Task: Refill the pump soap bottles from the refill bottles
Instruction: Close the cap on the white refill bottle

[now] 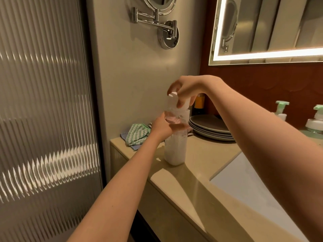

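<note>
A clear pump soap bottle (175,151) holding white soap stands upright on the beige counter (201,165). My left hand (164,128) wraps around the bottle's upper body. My right hand (185,89) comes from above and pinches the white pump head (173,95) at the bottle's top. Two more pump bottles with pale green pump tops, one (280,110) and another (316,119), stand at the far right of the counter.
A stack of grey plates (209,127) sits just behind the bottle. A green-and-white folded cloth (139,135) lies at the counter's back left corner. A white sink basin (244,189) opens to the right. Ribbed glass panel (43,119) on the left; a swing-arm mirror (160,23) above.
</note>
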`<state>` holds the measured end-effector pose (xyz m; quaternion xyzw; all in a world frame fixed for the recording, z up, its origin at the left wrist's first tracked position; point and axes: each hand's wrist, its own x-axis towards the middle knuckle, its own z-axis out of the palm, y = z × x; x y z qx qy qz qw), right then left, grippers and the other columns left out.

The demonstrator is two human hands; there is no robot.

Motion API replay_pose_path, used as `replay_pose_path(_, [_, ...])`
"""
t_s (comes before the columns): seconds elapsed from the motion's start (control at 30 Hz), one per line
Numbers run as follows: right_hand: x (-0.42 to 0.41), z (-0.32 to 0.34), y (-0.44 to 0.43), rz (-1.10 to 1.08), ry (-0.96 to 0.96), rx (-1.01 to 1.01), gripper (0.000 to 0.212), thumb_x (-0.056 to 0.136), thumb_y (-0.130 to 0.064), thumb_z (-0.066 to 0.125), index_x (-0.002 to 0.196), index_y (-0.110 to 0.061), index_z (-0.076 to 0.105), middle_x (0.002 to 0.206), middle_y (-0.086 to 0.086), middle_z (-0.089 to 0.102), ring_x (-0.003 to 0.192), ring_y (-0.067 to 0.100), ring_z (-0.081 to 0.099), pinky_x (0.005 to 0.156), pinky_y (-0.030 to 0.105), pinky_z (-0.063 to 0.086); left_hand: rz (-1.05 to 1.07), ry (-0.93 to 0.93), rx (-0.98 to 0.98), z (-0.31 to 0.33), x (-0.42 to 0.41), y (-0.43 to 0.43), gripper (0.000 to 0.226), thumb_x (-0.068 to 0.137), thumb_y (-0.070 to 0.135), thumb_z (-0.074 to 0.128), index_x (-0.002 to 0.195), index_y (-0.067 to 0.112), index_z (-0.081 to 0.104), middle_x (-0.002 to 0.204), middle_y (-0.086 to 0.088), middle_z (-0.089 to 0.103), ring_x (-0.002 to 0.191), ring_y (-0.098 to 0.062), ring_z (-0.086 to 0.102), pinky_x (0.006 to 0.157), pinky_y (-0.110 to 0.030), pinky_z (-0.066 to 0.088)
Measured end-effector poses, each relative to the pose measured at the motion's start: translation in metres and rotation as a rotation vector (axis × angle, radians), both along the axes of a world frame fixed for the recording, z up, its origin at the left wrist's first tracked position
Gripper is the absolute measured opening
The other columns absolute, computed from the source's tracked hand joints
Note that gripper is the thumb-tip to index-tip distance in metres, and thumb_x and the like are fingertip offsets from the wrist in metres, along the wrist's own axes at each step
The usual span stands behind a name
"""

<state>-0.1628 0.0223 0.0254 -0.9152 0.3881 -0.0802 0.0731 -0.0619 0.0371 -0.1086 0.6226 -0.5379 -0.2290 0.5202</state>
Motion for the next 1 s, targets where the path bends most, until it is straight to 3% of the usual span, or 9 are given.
replay_pose_path(0.07, [0.003, -0.001, 0.001, -0.083, 0.032, -0.087, 0.046, 0.077, -0.031, 0.07, 0.12, -0.015, 0.061, 0.121, 0.009, 0.056, 0.096, 0.028, 0.058, 0.076, 0.042, 0.058, 0.019, -0.014, -0.002, 0.001, -0.002, -0.002, 0.065, 0.07, 0.037, 0.078, 0.123, 0.02, 0.046, 0.116, 0.005, 0.053, 0.104, -0.013, 0.048, 0.074, -0.015, 0.038])
replay_pose_path(0.17, [0.004, -0.006, 0.002, -0.214, 0.153, -0.205, 0.06, 0.082, -0.054, 0.057, 0.125, -0.013, 0.054, 0.125, 0.009, 0.053, 0.099, 0.026, 0.055, 0.09, 0.039, 0.05, 0.05, -0.024, 0.008, -0.001, -0.005, -0.007, 0.066, 0.064, 0.041, 0.081, 0.117, 0.023, 0.048, 0.122, 0.002, 0.054, 0.11, -0.017, 0.049, 0.084, -0.028, 0.04])
replay_pose_path(0.27, [0.002, -0.009, -0.001, -0.255, 0.187, -0.158, 0.061, 0.087, -0.054, 0.05, 0.131, -0.013, 0.047, 0.13, 0.012, 0.049, 0.101, 0.027, 0.053, 0.088, 0.037, 0.048, 0.068, -0.09, 0.025, -0.002, -0.006, -0.009, 0.074, 0.06, 0.048, 0.081, 0.122, 0.023, 0.048, 0.131, -0.001, 0.051, 0.121, -0.023, 0.047, 0.093, -0.033, 0.04])
replay_pose_path(0.37, [0.002, -0.006, -0.007, -0.181, 0.09, -0.006, 0.051, 0.086, -0.042, 0.058, 0.127, -0.014, 0.048, 0.126, 0.013, 0.048, 0.097, 0.029, 0.056, 0.074, 0.037, 0.057, 0.051, -0.078, 0.016, -0.002, -0.004, -0.009, 0.074, 0.062, 0.048, 0.08, 0.123, 0.023, 0.046, 0.129, 0.0, 0.052, 0.121, -0.022, 0.046, 0.094, -0.032, 0.039])
replay_pose_path(0.47, [0.003, -0.002, -0.009, -0.115, 0.002, 0.098, 0.05, 0.085, -0.02, 0.064, 0.132, -0.015, 0.046, 0.13, 0.013, 0.043, 0.107, 0.034, 0.049, 0.08, 0.045, 0.056, 0.056, -0.088, 0.012, -0.001, -0.002, -0.007, 0.078, 0.066, 0.047, 0.078, 0.129, 0.02, 0.042, 0.131, 0.0, 0.051, 0.12, -0.021, 0.047, 0.087, -0.028, 0.037])
replay_pose_path(0.57, [0.005, 0.0, -0.009, -0.09, -0.042, 0.15, 0.05, 0.085, -0.012, 0.063, 0.133, -0.016, 0.047, 0.132, 0.013, 0.042, 0.112, 0.037, 0.048, 0.083, 0.047, 0.055, 0.063, -0.078, 0.006, -0.002, -0.001, -0.006, 0.069, 0.067, 0.045, 0.078, 0.122, 0.021, 0.045, 0.124, 0.001, 0.053, 0.116, -0.02, 0.049, 0.085, -0.028, 0.038])
replay_pose_path(0.73, [0.01, -0.002, -0.01, -0.123, -0.037, 0.062, 0.052, 0.081, -0.038, 0.067, 0.126, -0.013, 0.055, 0.126, 0.011, 0.051, 0.1, 0.029, 0.055, 0.071, 0.038, 0.058, 0.067, 0.018, 0.013, -0.003, 0.002, -0.006, 0.054, 0.067, 0.037, 0.08, 0.104, 0.024, 0.044, 0.103, 0.007, 0.048, 0.098, -0.013, 0.045, 0.077, -0.026, 0.036])
replay_pose_path(0.87, [0.013, -0.004, -0.004, -0.197, 0.106, -0.152, 0.06, 0.08, -0.056, 0.058, 0.124, -0.014, 0.055, 0.122, 0.01, 0.054, 0.09, 0.025, 0.058, 0.086, 0.041, 0.053, 0.056, 0.035, 0.02, -0.002, 0.001, -0.006, 0.056, 0.065, 0.036, 0.082, 0.105, 0.025, 0.045, 0.108, 0.005, 0.048, 0.106, -0.017, 0.048, 0.083, -0.028, 0.04])
replay_pose_path(1.0, [0.011, -0.003, 0.002, -0.244, 0.185, -0.176, 0.07, 0.082, -0.062, 0.053, 0.132, -0.013, 0.047, 0.132, 0.011, 0.049, 0.107, 0.028, 0.055, 0.095, 0.04, 0.047, 0.064, 0.001, 0.028, -0.003, 0.0, -0.008, 0.059, 0.067, 0.04, 0.08, 0.111, 0.024, 0.046, 0.122, 0.001, 0.052, 0.113, -0.02, 0.048, 0.088, -0.031, 0.041])
